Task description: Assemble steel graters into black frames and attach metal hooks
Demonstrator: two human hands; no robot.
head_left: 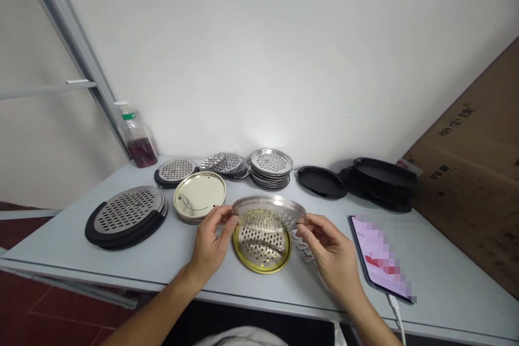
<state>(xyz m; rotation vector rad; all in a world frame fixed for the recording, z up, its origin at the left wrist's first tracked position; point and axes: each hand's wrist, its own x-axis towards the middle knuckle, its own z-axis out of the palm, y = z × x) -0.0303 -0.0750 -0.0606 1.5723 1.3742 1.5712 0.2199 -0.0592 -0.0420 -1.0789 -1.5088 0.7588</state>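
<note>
My left hand (211, 243) and my right hand (334, 248) pinch opposite edges of a round metal grater plate (270, 206) between thumb and fingers. The plate is raised and tilted, with its rim toward the wall. Below it on the table lies a gold-rimmed round lid (263, 268) with a perforated grater disc (263, 243) inside; the raised plate covers their far part. Several small wire loops (305, 253) lie beside my right hand, partly hidden by it. To the left of my left hand is a stack of pale gold lids (201, 193).
Black-edged grater discs (128, 211) lie at the left, with another (177, 170) behind. Stacked silver plates (271, 162), loose grater discs (227, 164) and black trays (322, 181) line the wall. A bottle of dark liquid (141, 148), a tablet (379, 259) and a cardboard box (474, 173) flank them.
</note>
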